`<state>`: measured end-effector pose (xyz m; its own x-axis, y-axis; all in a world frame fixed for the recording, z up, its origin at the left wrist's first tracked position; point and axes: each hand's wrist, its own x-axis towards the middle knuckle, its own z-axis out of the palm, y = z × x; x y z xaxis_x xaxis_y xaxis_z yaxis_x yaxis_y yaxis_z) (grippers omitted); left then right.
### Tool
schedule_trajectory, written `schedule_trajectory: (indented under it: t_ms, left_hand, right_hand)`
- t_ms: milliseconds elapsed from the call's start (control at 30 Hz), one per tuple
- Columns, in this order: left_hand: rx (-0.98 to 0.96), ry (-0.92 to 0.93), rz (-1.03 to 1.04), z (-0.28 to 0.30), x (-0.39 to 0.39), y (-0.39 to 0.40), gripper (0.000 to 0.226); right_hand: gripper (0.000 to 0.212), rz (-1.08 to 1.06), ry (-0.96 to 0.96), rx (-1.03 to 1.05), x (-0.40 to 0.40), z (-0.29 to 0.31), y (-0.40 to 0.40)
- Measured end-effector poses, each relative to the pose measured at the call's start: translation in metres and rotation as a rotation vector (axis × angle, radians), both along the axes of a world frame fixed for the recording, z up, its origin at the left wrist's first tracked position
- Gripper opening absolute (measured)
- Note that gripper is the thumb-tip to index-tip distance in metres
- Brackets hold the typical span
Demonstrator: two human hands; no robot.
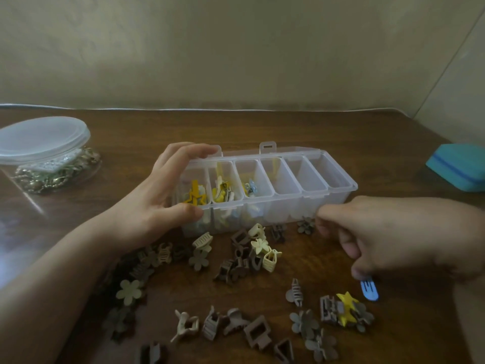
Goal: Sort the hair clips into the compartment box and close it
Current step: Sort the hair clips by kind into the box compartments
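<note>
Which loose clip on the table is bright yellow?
The star-shaped clip near the right hand, on a pile of brown clips. The others are brown, beige or cream.

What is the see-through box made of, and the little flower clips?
The compartment box looks like clear, slightly frosted plastic: the clips inside show through its walls. The flower clip looks like matte plastic, dull with no shine. The table seems glossy wood, though possibly laminate.

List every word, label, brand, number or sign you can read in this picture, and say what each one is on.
None: no readable text anywhere.
The compartment box, the round lidded container and the teal case show no print or label.
The hair clips bear no markings visible at this sharpness.
</note>
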<state>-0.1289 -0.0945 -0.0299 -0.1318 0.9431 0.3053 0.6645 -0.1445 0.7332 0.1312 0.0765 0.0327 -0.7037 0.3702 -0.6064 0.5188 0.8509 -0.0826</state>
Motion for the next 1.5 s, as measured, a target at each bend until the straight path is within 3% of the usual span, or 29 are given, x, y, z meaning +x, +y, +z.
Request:
schedule_trajectory:
  t_ms: [200, 267, 333, 400, 500, 567, 700, 833, 967, 1100, 1267, 1500]
  left_hand:
    - [-0.014, -0.004, 0.008, 0.001, 0.001, -0.001, 0.075]
    - [-0.023, -0.009, 0.014, 0.002, 0.001, -0.001, 0.076]
    - [-0.029, -0.018, 0.015, 0.002, 0.001, -0.002, 0.077]
    - [-0.031, -0.020, 0.014, 0.002, 0.001, -0.001, 0.077]
    - [-0.030, -0.017, 0.009, 0.002, 0.001, -0.001, 0.078]
    - [-0.037, -0.015, 0.009, 0.001, 0.001, -0.001, 0.079]
    - [-0.040, -0.024, 0.006, 0.002, 0.001, -0.001, 0.079]
    - [-0.039, -0.020, 0.001, 0.002, 0.000, -0.002, 0.078]
    - [-0.034, -0.004, 0.007, 0.002, -0.001, -0.002, 0.078]
    - [-0.040, 0.009, 0.011, 0.002, 0.000, -0.002, 0.078]
    - [-0.032, 0.008, 0.012, 0.001, -0.001, -0.001, 0.076]
    - [-0.026, 0.024, 0.015, 0.001, -0.002, -0.001, 0.074]
  right_hand:
    - [0.036, 0.074, 0.176, -0.229, 0.002, 0.011, -0.007]
    - [0.034, 0.087, 0.463, -0.276, 0.003, 0.020, -0.009]
    - [0.024, -0.029, 0.997, -0.352, -0.003, 0.021, -0.012]
    - [0.017, -0.151, 1.410, -0.256, -0.015, 0.009, -0.012]
    - [0.016, -0.210, 1.579, 0.020, -0.040, -0.016, -0.010]
    - [0.018, -0.123, 1.539, 0.118, -0.050, -0.026, -0.009]
    - [0.023, 0.098, 1.308, 0.113, -0.053, -0.033, -0.016]
    - [0.021, 0.209, 1.321, 0.193, -0.042, -0.028, -0.018]
    - [0.017, 0.429, 1.104, 0.036, -0.019, -0.008, -0.017]
    - [0.017, 0.368, 0.705, -0.182, 0.005, 0.013, -0.008]
    - [0.040, 0.193, 0.134, -0.293, 0.013, 0.027, -0.009]
    - [0.049, 0.158, -0.015, -0.219, 0.002, 0.019, -0.024]
